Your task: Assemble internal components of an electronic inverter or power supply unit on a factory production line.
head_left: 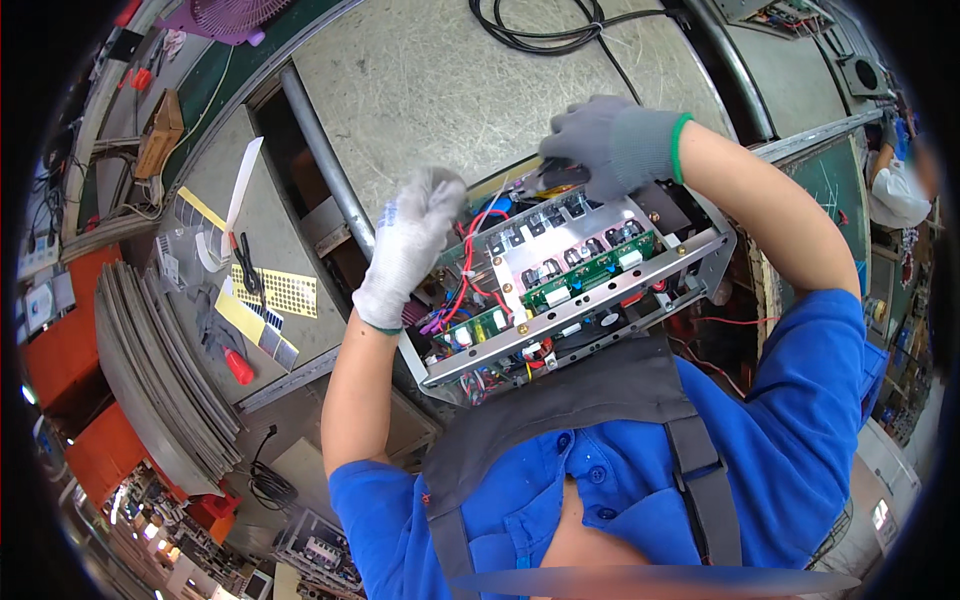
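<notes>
An open metal chassis of electronics (585,322) stands at the near edge of the bench, against my apron. Green circuit boards (590,270), black components on a bright metal plate and red wires (468,262) show inside it. My left hand (412,240), in a pale glove, is over the chassis's left end beside the red wires; motion smears its fingers. My right hand (610,148), in a grey glove, reaches over the far right side of the chassis. Its fingers are curled down at the far edge, and what they hold is hidden.
A coiled black cable (545,35) lies on the scratched metal bench top (420,90). Sticker sheets (285,292) and a red-handled tool (238,365) lie on the left side surface. Metal rollers (325,160) flank the bench. Another person (900,190) is at the far right.
</notes>
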A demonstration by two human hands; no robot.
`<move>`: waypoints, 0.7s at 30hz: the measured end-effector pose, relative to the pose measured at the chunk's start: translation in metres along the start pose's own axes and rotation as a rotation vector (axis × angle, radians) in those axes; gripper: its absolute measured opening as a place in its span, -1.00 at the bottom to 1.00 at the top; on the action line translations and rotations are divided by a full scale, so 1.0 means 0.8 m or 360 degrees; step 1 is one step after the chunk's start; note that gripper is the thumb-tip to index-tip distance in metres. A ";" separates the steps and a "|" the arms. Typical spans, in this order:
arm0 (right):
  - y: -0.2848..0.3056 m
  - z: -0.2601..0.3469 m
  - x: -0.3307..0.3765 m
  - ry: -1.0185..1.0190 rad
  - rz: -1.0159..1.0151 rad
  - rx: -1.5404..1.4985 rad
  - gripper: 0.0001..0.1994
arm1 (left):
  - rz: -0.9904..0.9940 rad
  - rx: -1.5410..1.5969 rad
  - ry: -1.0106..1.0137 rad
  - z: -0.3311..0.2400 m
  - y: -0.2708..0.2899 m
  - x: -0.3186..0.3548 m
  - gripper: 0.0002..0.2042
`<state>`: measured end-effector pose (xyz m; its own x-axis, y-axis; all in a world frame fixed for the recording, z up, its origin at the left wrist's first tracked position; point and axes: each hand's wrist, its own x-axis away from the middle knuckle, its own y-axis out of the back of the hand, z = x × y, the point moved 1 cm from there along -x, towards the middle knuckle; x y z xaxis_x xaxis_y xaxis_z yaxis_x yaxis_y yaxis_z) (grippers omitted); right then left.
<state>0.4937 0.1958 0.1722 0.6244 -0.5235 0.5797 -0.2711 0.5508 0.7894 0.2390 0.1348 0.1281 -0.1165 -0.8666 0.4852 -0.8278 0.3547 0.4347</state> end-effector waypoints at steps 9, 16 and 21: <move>0.001 0.046 -0.016 0.0128 0.0172 -0.0088 -0.38 | 0.0435 0.0487 -0.0096 0.004 0.000 -0.006 -0.72; -0.001 0.058 -0.012 0.0167 0.0155 -0.0167 -0.36 | 0.0414 -0.0081 -0.0228 0.000 -0.010 -0.003 -0.68; -0.025 0.060 -0.013 0.0194 0.0001 -0.0069 -0.45 | 0.0368 -0.0030 -0.0202 0.009 -0.010 -0.013 -0.72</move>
<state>0.4572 0.1590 0.1601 0.7094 -0.4416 0.5493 -0.2412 0.5803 0.7779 0.2430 0.1380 0.1137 -0.3702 -0.7985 0.4748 -0.7608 0.5538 0.3383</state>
